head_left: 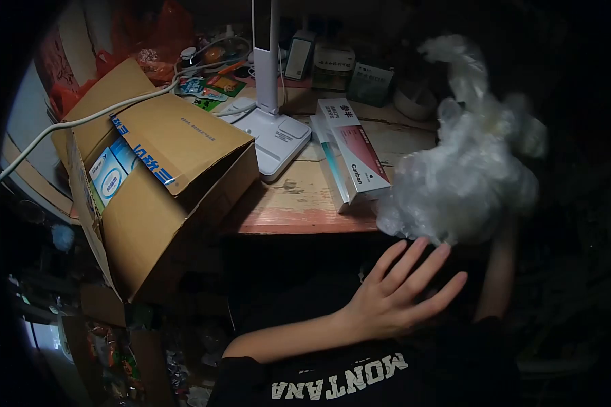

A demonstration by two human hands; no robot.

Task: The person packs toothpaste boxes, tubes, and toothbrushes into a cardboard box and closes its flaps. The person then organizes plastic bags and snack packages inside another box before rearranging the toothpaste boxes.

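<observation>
One bundle of crumpled clear plastic film (468, 176), blurred, was raised above the right front of a worn wooden table (285, 214). Left hand (411, 288): back upward, fingers spread well apart, closed on nothing, tips at the film's lower edge; contact could not be told. Right hand: hidden by the film, finger state indeterminable; forearm (499, 278) blurred. One Canban carton (358, 146), white and red, lay just beside the film. One white desk lamp (267, 74) stood between carton and open cardboard box (183, 132).
</observation>
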